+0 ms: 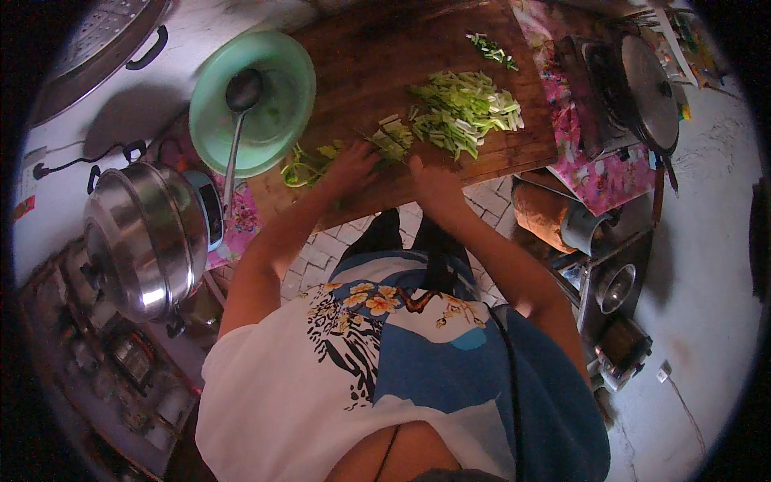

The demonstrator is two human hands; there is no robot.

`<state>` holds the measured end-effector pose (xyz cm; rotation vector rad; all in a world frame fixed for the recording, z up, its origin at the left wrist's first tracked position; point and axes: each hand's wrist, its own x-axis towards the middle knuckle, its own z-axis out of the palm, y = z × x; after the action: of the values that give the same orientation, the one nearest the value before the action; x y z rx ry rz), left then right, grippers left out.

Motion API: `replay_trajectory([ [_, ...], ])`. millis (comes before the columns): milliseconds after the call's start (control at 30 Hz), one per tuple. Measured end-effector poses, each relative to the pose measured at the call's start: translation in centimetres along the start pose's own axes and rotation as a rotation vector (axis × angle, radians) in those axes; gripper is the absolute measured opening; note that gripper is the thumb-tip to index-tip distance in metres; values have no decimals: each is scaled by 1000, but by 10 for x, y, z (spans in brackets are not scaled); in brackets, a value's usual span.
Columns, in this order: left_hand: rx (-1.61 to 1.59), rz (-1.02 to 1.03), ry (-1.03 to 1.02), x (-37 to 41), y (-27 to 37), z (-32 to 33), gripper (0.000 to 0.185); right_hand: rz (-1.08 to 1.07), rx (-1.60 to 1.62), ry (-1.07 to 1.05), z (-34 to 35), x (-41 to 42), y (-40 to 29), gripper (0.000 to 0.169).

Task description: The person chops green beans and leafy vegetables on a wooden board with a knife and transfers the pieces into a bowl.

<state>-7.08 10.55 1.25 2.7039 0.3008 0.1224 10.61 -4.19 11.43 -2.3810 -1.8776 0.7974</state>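
Note:
My left hand (353, 167) presses down on pale green vegetable stalks near the front edge of a wooden cutting board (373, 66). Close beside it, my right hand (430, 181) is closed around what seems to be a knife's handle; the hand covers most of it. A thin blade (380, 146) shows faintly between the hands, beside cut pieces (394, 134). To the right lies a heap of sliced green stalks (467, 111), with a small row of chopped greens (493, 51) behind it. Leafy stalk ends (301, 172) rest left of my left hand.
A green bowl (208, 120) holding a metal ladle (235, 141) stands at the board's left. Farther left is a steel steamer pot (144, 241). At the right, a lidded pan (650, 93) stands on a stove (602, 90). Pink floral cloth (608, 184) shows beside the board.

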Motion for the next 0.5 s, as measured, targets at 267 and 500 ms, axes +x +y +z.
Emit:
replay_trajectory([
  [267,-14,-5,4,3,1,0,39,69,134,-14,5,0,-12,17],
  [500,-18,-45,-87,7,1,-2,27,78,102,-23,21,13,-2,23],
])
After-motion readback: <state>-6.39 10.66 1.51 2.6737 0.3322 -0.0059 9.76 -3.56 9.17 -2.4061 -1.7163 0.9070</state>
